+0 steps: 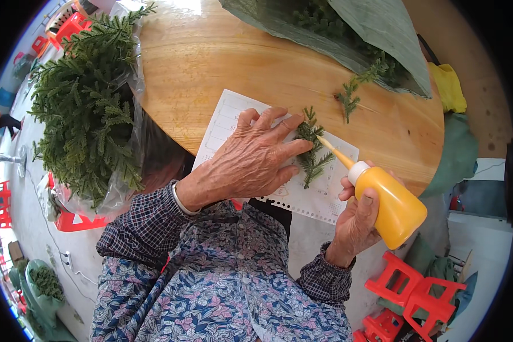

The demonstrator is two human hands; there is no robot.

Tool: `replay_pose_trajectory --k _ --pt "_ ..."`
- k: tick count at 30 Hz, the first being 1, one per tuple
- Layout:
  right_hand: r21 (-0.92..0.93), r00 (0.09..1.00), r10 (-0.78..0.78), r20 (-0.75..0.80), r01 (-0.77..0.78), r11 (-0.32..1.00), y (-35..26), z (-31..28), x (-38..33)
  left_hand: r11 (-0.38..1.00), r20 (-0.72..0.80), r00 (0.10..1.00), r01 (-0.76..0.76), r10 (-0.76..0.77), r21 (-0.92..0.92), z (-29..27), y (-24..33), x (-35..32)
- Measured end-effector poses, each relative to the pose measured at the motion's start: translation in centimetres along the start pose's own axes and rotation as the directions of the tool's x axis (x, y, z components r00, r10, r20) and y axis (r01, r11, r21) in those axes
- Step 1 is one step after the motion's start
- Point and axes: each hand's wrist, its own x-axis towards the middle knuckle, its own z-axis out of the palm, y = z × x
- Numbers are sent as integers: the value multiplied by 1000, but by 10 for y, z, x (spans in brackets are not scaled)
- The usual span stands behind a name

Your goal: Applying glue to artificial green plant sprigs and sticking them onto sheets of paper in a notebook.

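My right hand (356,219) is wrapped round a yellow squeeze bottle (392,206) with a white collar and a long yellow nozzle. The nozzle's tip meets a small green artificial fir sprig (310,149), or ends just above it. The sprig lies on a white printed paper sheet (229,111) with a punched lower edge. My left hand (248,153) rests over the sheet, fingers stretched and apart, with fingertips touching the sprig's left side. Another sprig (349,102) lies on the bare wood beyond the sheet.
The round wooden table (205,51) carries a green bag (382,28) of sprigs at its far side. To the left, a clear plastic bag bulges with green fir sprigs (85,108). Red plastic stools (419,288) stand at lower right. A yellow cloth (447,85) hangs beyond the table's right edge.
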Motion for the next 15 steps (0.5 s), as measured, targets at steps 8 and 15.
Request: replay_pose_trajectory --k 8,15 --pt "-14 999 -25 -20 25 1000 -2 -1 -3 1000 6 1000 2 -2 -6 0 0 1" --pt "-37 999 -39 -5 39 999 -5 -5 -5 1000 12 1000 7 -7 -4 -1 1 0"
